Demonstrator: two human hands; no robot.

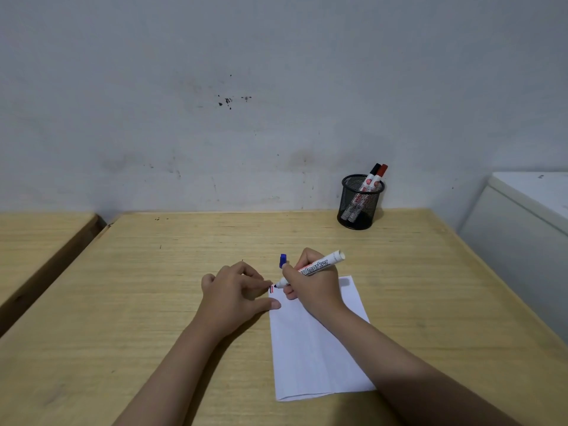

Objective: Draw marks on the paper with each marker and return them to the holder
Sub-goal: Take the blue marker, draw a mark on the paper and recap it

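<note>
Light wood-grain table [153, 302], butted against the wall at its far edge. White paper [313, 358] lies flat near the front centre, long side running away from the viewer. Black mesh holder [359, 204] stands upright at the far right, near the table's back edge. Blue cap [283, 260] sits just beyond the paper's far edge. Left hand [233, 293] is rested on the tabletop beside the paper's far-left corner.

A plain study or classroom-like room: a light wooden desk [184, 302] pushed against a scuffed, stained whitewashed wall [215, 118], a second desk [37, 241] alongside, a black mesh pen holder [358, 204] with whiteboard markers, and a white cabinet [522, 216] at right
</note>
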